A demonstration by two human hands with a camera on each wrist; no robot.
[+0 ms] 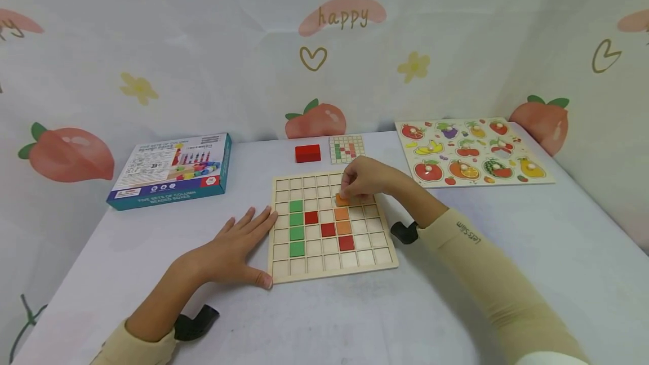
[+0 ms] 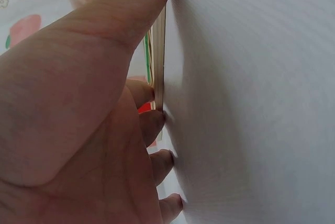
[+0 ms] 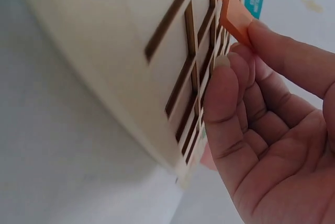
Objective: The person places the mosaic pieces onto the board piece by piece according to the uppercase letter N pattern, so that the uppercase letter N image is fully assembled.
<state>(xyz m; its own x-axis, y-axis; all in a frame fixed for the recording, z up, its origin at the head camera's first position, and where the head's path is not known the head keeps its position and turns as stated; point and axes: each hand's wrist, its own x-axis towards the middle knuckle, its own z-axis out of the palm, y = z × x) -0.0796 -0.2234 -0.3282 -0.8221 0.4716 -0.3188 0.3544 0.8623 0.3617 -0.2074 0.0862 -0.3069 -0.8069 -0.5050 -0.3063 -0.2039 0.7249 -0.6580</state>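
Observation:
A wooden grid board (image 1: 314,264) lies on the table. Set in it are a column of several green tiles (image 1: 296,234), three red tiles (image 1: 328,230) on a diagonal and two orange tiles (image 1: 343,227). My right hand (image 1: 367,176) pinches another orange tile (image 3: 238,19) between thumb and fingers, over the cell just behind those two. In the right wrist view this tile is tilted. With fingers spread, my left hand (image 1: 228,255) rests on the table, its thumb and fingertips at the board's left edge.
Behind the board are a red block (image 1: 307,154) and a small card (image 1: 347,149) with a coloured grid pattern. A bead-set box (image 1: 172,170) lies back left. At the back right is a fruit peg puzzle (image 1: 448,178). A printed cloth hangs behind the table.

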